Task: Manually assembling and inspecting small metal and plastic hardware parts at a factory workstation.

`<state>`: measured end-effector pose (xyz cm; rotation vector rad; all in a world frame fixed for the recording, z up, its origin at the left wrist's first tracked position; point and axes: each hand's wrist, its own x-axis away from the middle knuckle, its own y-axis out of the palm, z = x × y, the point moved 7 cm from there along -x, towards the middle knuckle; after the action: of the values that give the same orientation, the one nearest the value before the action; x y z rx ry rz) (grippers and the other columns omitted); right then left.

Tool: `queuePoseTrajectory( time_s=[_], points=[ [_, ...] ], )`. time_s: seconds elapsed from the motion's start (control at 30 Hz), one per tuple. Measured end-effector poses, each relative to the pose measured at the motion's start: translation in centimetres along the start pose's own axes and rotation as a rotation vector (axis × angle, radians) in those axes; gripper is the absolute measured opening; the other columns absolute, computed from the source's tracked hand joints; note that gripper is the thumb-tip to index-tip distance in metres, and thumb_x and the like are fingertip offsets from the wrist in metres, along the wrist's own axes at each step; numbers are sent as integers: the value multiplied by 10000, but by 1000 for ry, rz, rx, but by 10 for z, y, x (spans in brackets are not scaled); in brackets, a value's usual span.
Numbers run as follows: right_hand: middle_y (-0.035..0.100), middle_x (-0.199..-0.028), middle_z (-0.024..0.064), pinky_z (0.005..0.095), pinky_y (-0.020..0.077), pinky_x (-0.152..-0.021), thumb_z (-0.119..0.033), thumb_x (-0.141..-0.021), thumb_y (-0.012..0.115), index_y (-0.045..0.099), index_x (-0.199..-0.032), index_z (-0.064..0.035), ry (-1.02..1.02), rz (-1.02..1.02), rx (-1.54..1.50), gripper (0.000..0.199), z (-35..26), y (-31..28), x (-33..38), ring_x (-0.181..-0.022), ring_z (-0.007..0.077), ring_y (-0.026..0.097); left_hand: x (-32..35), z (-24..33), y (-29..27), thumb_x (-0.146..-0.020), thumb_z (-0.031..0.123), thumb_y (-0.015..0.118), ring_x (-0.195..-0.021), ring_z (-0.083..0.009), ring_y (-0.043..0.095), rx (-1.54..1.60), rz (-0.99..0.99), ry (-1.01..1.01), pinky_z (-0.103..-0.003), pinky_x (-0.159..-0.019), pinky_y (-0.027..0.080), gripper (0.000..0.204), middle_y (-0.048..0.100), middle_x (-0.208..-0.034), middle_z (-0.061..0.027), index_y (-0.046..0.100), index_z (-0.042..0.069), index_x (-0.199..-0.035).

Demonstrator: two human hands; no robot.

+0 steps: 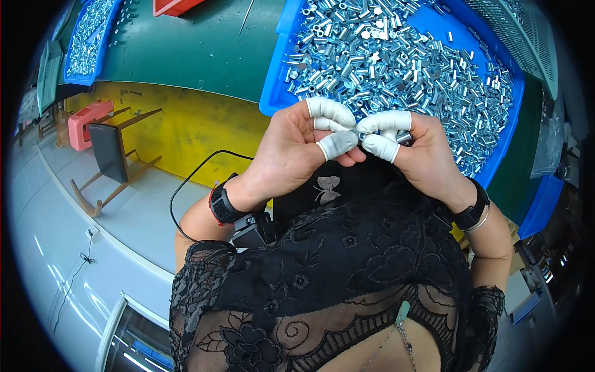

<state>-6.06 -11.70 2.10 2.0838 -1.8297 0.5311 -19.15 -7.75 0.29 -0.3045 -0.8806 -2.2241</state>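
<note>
My left hand [297, 149] and my right hand [421, 155] meet fingertip to fingertip above the near rim of a blue tray [273, 93]. White rubber finger cots cover the tips. Between them I pinch a small silver metal sleeve [359, 133]; both hands grip it. My right hand also seems to hold more small metal parts [404, 139] against the palm. The tray is heaped with several shiny metal sleeves [403, 62]. Each wrist wears a black band.
The tray rests on a green table [198, 49] with a yellow front edge. A second blue tray of metal parts [90, 37] sits far left. A dark chair [111, 155] and a pink stool [83, 121] stand on the grey floor at left. A black cable runs from my left wrist.
</note>
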Motion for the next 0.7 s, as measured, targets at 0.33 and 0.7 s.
queuePoseTrajectory(
  time_s=[0.33, 0.7],
  points=[
    [661, -902, 26, 203, 453, -717, -84, -809, 639, 650, -961, -27, 4, 1, 9, 162, -2, -2, -1, -788, 55, 581, -2, -1, -2, -876, 43, 536, -748, -197, 651, 77, 5, -105, -258, -643, 541, 156, 623, -864, -121, 536, -33, -1012],
    [495, -811, -16, 153, 297, -490, -149, -919, 464, 498, -1180, 24, -227, 311, -297, 315, -75, -146, 3, -618, 33, 378, -4, 35, -23, -869, 66, 548, -733, -204, 647, 49, 46, 57, -262, -635, 538, 173, 626, -888, -128, 565, -18, -1020]
  ],
)
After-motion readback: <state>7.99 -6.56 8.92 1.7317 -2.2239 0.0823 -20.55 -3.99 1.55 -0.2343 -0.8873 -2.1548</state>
